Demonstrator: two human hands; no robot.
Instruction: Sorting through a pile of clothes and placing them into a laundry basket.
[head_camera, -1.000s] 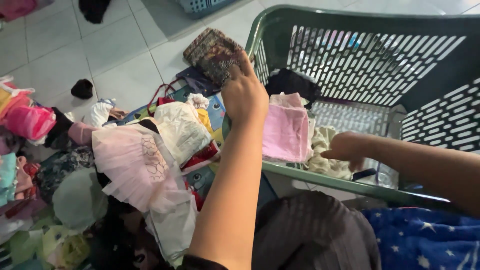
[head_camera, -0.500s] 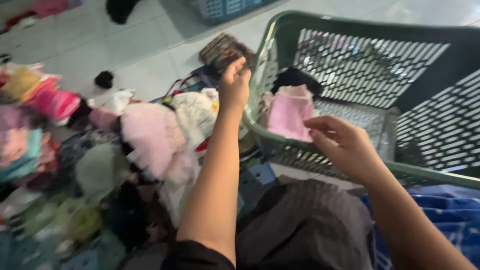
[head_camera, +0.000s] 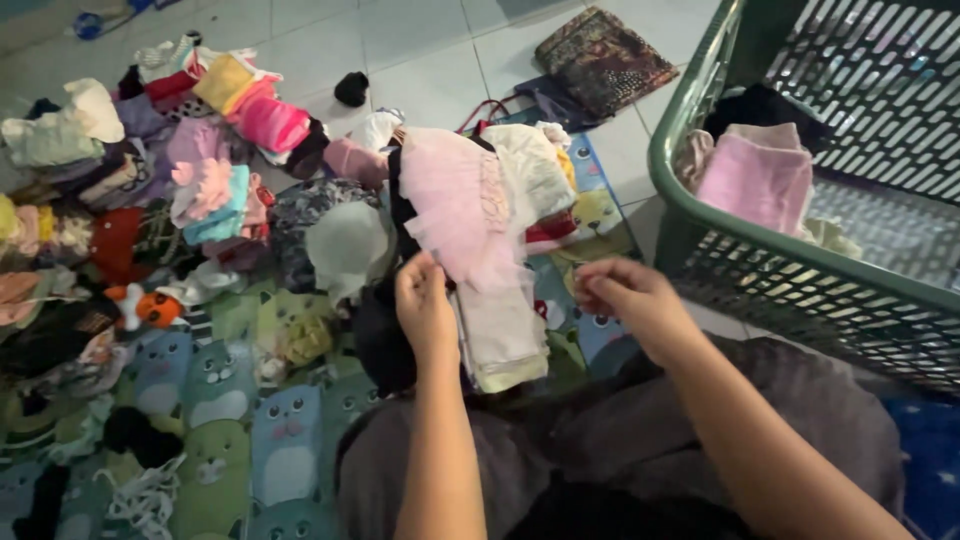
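My left hand (head_camera: 425, 305) pinches the lower hem of a pink tulle dress (head_camera: 455, 200) that lies on a heap of small clothes in front of my lap. Under the dress lies a folded beige garment (head_camera: 500, 335). My right hand (head_camera: 625, 300) hovers just right of that garment with its fingers curled together; nothing shows between them. Both hands are outside the green laundry basket (head_camera: 700, 235) at the right, which holds a folded pink cloth (head_camera: 755, 180) and a black cloth (head_camera: 765, 105).
A long pile of mixed colourful clothes (head_camera: 200, 150) fills the left. A cartoon-animal mat (head_camera: 270, 440) covers the floor beneath. A brown patterned cloth (head_camera: 605, 60) and a black balled sock (head_camera: 351, 88) lie on the white tiles behind.
My view swung left and down. My left hand came back from the patterned cloth to the pink dress. My right hand left the basket and now sits over the mat.
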